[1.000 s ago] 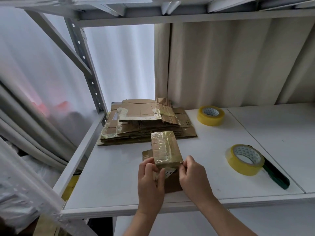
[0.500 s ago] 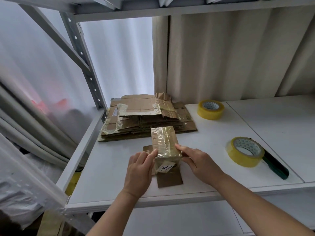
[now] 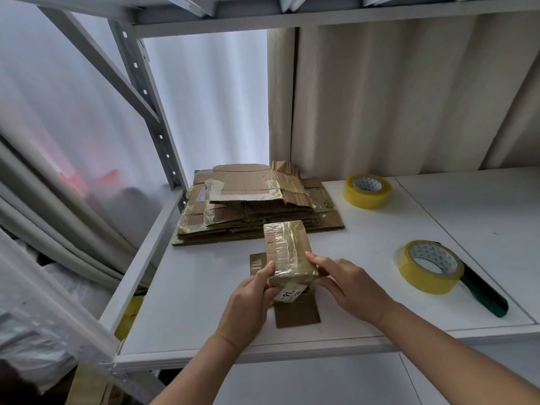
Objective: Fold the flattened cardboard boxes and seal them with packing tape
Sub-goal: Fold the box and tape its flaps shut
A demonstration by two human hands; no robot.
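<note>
Head view: a small brown cardboard box wrapped in glossy clear tape [image 3: 287, 252] stands near the front of the white shelf board [image 3: 204, 287], with loose brown flaps showing beneath it at its near and left sides and a white printed label [image 3: 290, 294] on its near end. The left hand [image 3: 248, 302] holds the box's near-left corner, thumb on the top edge and fingers curled against the side. The right hand [image 3: 350, 285] holds the right side — forefinger laid along the top edge, the other fingers bent against the wall.

Behind the box lies a stack of flattened brown cardboard boxes with old yellowish tape strips [image 3: 251, 206], just beyond it. A roll of yellow packing tape [image 3: 367, 190] sits at the back; a second yellow tape roll [image 3: 429, 266] on a dark green handled dispenser [image 3: 482, 290] lies to the right, well apart from the hands.

The step seems to be squaring up the box and closing its remaining flaps. To do it well, I would keep both hands pressing the walls inward so the corners stay true, tuck the near flap flush, and hold it with the left hand — freeing the right to reach for the dispenser.
</note>
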